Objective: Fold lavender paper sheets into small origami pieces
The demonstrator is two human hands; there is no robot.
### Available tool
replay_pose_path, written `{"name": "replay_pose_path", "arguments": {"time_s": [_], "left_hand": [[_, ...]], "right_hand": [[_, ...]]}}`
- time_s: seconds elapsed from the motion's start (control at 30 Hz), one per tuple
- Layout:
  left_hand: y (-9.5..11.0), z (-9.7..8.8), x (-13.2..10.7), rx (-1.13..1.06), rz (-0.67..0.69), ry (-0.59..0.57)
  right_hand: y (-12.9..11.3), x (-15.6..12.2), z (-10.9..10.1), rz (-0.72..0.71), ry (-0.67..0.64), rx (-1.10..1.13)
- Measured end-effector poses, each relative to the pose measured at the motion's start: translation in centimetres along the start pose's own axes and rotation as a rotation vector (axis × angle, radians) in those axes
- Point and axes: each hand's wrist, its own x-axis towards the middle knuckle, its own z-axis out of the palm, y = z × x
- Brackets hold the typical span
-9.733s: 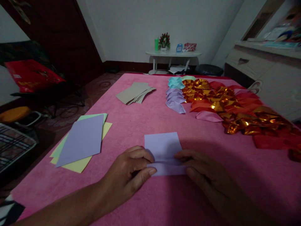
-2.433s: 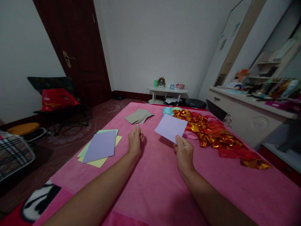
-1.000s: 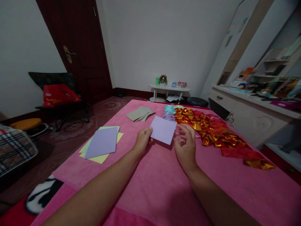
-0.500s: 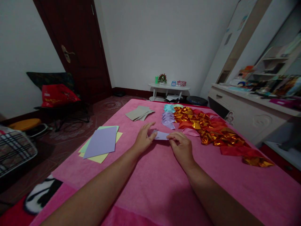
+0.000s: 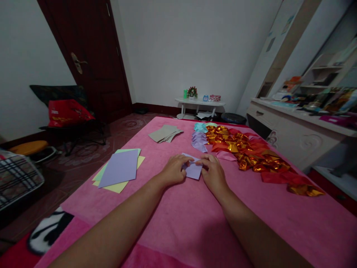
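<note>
A small purple sheet of paper is between my two hands over the pink cloth. My left hand grips its left side, with the thumb and fingers curled onto it. On the right side my right hand pinches the paper's edge between thumb and fingers. Fingers cover parts of the paper, and I cannot tell how it is folded there. To the left lies a stack of larger sheets, purple on top with green and yellow corners showing beneath. Folded purple paper pieces lie just beyond my hands.
Grey paper pieces are fanned out at the far left of the cloth. Gold and red folded foil pieces run down the right side. Beyond stands a low white table; a dresser is at the right.
The small purple paper has turned from a narrow strip to a wider face with its near part showing. My left hand's fingers have come down and closed on it.
</note>
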Motion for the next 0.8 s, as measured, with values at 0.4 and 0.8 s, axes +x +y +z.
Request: {"name": "replay_pose_path", "arguments": {"time_s": [0.4,0.8], "left_hand": [[0.34,0.13,0.10,0.112,-0.006,-0.025],[0.25,0.30,0.13,0.036,-0.006,0.026]], "right_hand": [[0.52,-0.02,0.43,0.021,-0.015,0.054],[0.19,-0.09,0.21,0.047,-0.045,0.053]]}}
